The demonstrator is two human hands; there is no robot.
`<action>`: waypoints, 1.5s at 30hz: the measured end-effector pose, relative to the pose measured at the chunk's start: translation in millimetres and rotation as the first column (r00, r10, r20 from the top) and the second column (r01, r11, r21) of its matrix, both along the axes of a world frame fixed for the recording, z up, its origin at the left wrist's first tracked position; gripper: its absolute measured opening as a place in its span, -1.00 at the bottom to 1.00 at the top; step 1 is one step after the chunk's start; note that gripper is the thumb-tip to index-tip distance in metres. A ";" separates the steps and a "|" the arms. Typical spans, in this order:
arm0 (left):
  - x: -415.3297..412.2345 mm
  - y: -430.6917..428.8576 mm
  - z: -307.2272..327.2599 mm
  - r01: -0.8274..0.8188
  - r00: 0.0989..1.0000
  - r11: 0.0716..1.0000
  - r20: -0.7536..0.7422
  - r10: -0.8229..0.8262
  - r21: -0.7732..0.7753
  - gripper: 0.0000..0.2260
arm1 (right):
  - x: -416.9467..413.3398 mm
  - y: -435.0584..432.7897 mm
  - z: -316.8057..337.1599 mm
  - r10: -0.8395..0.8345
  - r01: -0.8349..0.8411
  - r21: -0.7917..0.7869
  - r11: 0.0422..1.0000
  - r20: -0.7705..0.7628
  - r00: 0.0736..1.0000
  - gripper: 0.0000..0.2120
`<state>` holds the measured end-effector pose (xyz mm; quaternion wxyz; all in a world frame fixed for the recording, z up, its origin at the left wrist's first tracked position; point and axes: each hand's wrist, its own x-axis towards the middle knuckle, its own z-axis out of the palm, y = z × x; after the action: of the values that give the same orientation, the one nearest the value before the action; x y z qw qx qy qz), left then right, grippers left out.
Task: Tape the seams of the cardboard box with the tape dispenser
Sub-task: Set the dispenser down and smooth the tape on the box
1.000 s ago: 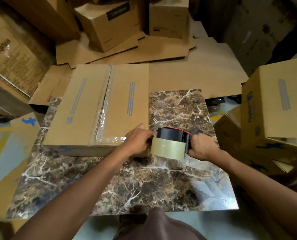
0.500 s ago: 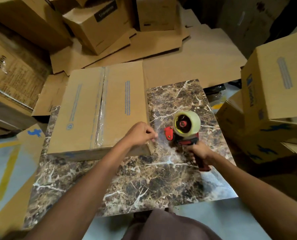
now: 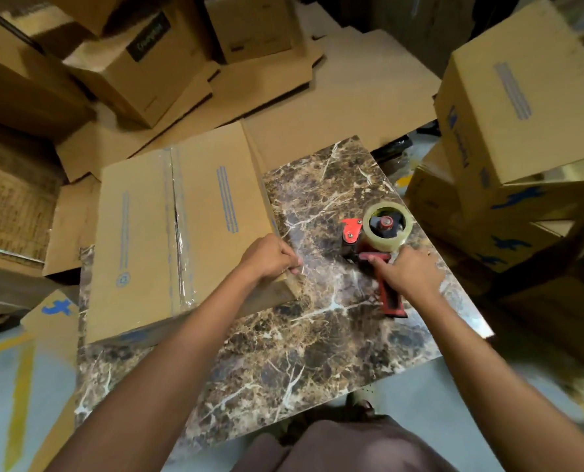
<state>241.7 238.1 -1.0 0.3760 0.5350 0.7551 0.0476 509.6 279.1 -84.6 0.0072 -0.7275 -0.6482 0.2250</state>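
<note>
We see the cardboard box [image 3: 140, 240] lying flat on the left half of the marble-patterned tabletop [image 3: 283, 362]. Its top flaps are closed, and a strip of clear tape [image 3: 178, 233] runs along the centre seam from the far edge down over the near edge. The left hand [image 3: 272, 258] sits at the box's near right corner, fingers curled over the edge and gripping it.

To the right of the box, apart from it, the red and black tape dispenser [image 3: 369, 248] lies on its side on the tabletop. Its roll of tape [image 3: 387, 238] faces up. The right hand [image 3: 408, 272] is wrapped around the dispenser's red handle [image 3: 391, 303], with the roll just beyond the fingers. Bare tabletop lies between the two hands.

We also see flattened cardboard sheets [image 3: 335, 107] behind the tabletop and stacked boxes [image 3: 522, 97] to the right.
</note>
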 end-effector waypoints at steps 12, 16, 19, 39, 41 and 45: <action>-1.5 -1.9 0.6 0.008 1.000 0.999 0.024 -0.009 0.052 -0.94 | -136.5 -82.4 22.0 -0.604 0.025 -0.605 0.796 -0.796 -0.023 -0.86; -7.9 -4.0 -5.5 -0.017 0.995 0.996 0.104 0.007 0.089 -0.87 | -143.4 -85.1 29.3 -0.624 0.045 -0.633 0.773 -0.771 -0.127 -0.87; -8.5 -5.7 -3.5 -0.033 0.988 0.996 0.152 0.021 0.079 -0.82 | -149.6 -84.4 32.7 -0.644 0.096 -0.662 0.744 -0.748 -0.161 -0.81; -84.0 -47.6 -38.6 0.518 0.852 0.709 -0.217 -0.477 0.477 -0.58 | -167.9 -76.1 27.8 -0.804 0.367 -0.722 0.586 -0.574 0.155 -0.85; -85.6 -45.5 -36.2 0.523 0.846 0.712 -0.179 -0.503 0.470 -0.60 | -159.0 -80.5 19.3 -0.679 0.489 -0.471 0.734 -0.501 0.537 -0.88; -92.9 -45.0 -27.5 0.428 0.886 0.724 -0.092 -0.455 0.541 -0.63 | -145.0 -81.7 25.4 -0.529 0.554 -0.125 0.823 -0.527 0.665 -0.85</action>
<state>148.8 193.1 -28.5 0.2251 0.7823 0.5512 0.1830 364.6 197.4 -59.2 0.2725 -0.7925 -0.3785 0.3931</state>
